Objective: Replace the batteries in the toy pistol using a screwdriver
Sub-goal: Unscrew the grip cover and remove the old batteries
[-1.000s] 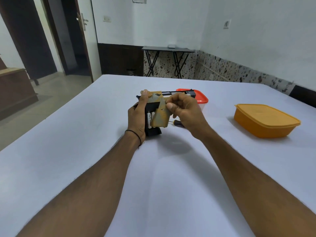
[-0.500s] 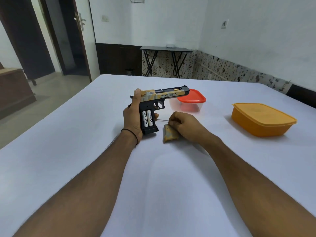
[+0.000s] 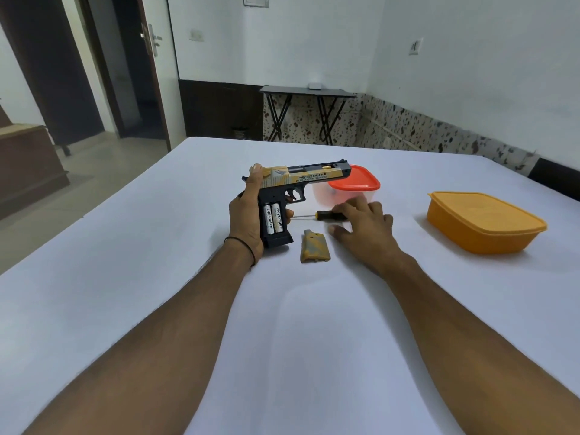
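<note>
**Compartment open, cells still seated: loose parts at risk**

Your left hand [image 3: 246, 215] is clamped round the grip of the toy pistol [image 3: 301, 180] at centre frame. It holds the pistol upright on its butt on the white table [image 3: 157, 246], barrel pointing to the right of the frame. The two batteries [image 3: 273, 218] sit exposed in the open grip, facing you.

Your right hand [image 3: 364, 227] is spread, fingers apart, and holds nothing. Its fingertips lie at the handle of the screwdriver [image 3: 326, 215], just right of the pistol. I cannot tell whether they touch it.

The battery cover [image 3: 314, 248] lies loose on the table between your two hands.

Hazards, as judged from this position:
- Nothing covers the cells. Tip the pistol towards you and they may drop out and roll.
- The cover lies close under your right wrist. A careless sweep could knock it off the table.
- The screwdriver has a round handle, so a nudge could set it rolling.
- No screw is visible. If it lies loose on the white surface, it is easily lost.
- No fresh cells are in view. The red-lidded tub [image 3: 357, 180] and the orange box [image 3: 483, 221], right of frame, are shut, and their contents are unconfirmed.
- Note the polarity before you pull the old cells.
</note>
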